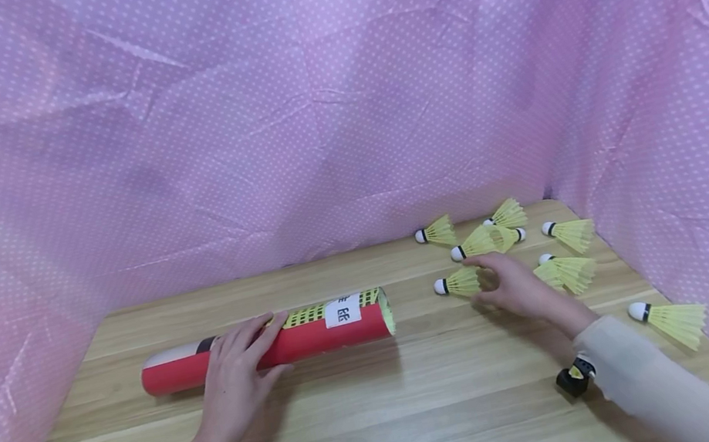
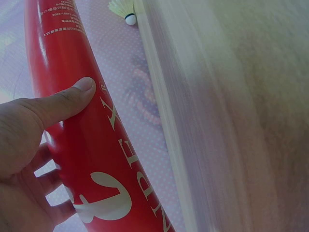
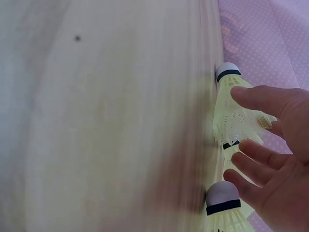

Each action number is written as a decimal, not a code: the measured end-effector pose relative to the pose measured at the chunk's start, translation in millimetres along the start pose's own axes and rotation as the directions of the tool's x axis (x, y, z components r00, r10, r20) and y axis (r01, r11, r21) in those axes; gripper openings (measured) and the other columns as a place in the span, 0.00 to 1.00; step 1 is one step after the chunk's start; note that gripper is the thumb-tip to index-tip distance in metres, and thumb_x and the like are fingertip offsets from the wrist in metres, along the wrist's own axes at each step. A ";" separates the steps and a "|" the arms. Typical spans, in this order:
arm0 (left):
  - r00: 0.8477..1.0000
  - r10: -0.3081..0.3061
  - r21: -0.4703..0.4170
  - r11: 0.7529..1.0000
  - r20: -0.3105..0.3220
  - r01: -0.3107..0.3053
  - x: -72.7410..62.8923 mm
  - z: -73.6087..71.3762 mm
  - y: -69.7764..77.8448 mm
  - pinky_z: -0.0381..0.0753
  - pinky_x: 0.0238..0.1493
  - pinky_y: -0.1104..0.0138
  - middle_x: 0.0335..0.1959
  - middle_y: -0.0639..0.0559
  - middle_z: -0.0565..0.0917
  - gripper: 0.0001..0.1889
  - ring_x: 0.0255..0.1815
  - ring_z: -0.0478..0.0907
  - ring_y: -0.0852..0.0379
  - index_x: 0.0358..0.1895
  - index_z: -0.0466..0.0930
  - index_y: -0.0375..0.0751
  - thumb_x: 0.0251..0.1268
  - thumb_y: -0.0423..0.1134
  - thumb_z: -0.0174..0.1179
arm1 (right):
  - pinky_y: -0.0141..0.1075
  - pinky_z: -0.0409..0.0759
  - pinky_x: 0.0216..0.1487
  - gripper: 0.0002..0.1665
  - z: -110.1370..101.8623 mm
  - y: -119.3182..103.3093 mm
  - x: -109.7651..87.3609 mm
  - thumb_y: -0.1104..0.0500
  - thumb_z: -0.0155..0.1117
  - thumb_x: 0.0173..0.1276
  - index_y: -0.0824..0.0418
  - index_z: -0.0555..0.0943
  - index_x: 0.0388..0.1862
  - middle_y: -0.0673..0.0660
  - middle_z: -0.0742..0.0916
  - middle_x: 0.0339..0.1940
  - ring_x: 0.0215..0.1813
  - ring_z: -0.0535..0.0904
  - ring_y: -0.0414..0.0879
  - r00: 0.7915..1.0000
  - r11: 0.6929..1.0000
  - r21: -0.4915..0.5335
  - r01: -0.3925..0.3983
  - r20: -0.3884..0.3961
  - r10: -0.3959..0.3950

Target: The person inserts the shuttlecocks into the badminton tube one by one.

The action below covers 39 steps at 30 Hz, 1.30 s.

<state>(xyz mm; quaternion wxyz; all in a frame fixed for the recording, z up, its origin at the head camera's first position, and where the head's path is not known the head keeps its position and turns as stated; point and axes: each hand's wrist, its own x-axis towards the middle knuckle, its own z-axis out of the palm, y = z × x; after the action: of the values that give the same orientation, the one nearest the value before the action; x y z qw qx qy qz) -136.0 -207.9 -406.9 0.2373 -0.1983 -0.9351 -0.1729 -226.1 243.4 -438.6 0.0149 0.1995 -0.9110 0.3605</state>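
Observation:
A red shuttlecock tube point(image 1: 318, 341) lies sideways on the wooden table, its end facing right uncovered with yellow-green showing inside. My left hand point(image 1: 236, 378) grips it near the middle; in the left wrist view the thumb point(image 2: 72, 102) presses one side and the fingers go behind. My right hand point(image 1: 514, 288) reaches over the shuttlecocks, thumb and fingers spread about the yellow skirt of a white-tipped shuttlecock point(image 1: 451, 284). In the right wrist view the thumb overlaps a shuttlecock point(image 3: 227, 106); whether it touches cannot be told. Another shuttlecock point(image 3: 223, 198) is below the fingers.
More shuttlecocks lie around the right hand: one at the back point(image 1: 438, 231), one at the right point(image 1: 568, 234), one near the right edge point(image 1: 674, 320), and several others between. Pink dotted cloth point(image 1: 313, 142) encloses the table point(image 1: 375, 429) at the back and sides.

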 end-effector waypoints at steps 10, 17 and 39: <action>1.000 -0.005 -0.007 1.000 0.001 0.005 -1.0 -1.2 1.2 0.65 0.62 0.45 0.63 0.45 0.78 0.50 0.62 0.72 0.42 0.70 0.75 0.55 0.34 0.35 0.86 | 0.62 0.65 0.68 0.41 2.4 -3.5 -4.1 0.66 0.77 0.57 0.66 0.72 0.70 0.68 0.76 0.67 0.67 0.71 0.66 1.000 0.999 0.043 -0.013 0.018 0.012; 0.999 -0.041 -0.001 0.999 0.028 0.041 -0.8 -3.4 3.4 0.64 0.63 0.43 0.64 0.46 0.77 0.51 0.64 0.71 0.42 0.72 0.73 0.57 0.35 0.37 0.86 | 0.58 0.74 0.62 0.36 4.5 -4.9 -5.7 0.67 0.77 0.58 0.67 0.75 0.66 0.68 0.80 0.62 0.60 0.78 0.66 1.000 0.994 0.113 -0.005 -0.010 0.006; 0.998 -0.045 0.008 0.999 0.032 0.045 0.2 -1.8 3.8 0.63 0.65 0.43 0.64 0.46 0.77 0.50 0.63 0.71 0.42 0.72 0.73 0.56 0.36 0.36 0.85 | 0.42 0.80 0.58 0.33 -2.0 -77.8 -13.7 0.60 0.78 0.60 0.61 0.78 0.64 0.60 0.82 0.62 0.61 0.80 0.57 0.999 0.877 0.479 -0.014 0.041 -0.007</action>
<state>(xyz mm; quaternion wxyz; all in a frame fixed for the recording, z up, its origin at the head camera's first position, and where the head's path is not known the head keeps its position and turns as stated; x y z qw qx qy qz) -133.8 -205.3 -404.5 0.2189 -0.1791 -0.9437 -0.1717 -184.5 198.2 -388.9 -0.0543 0.2026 -0.7939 0.5707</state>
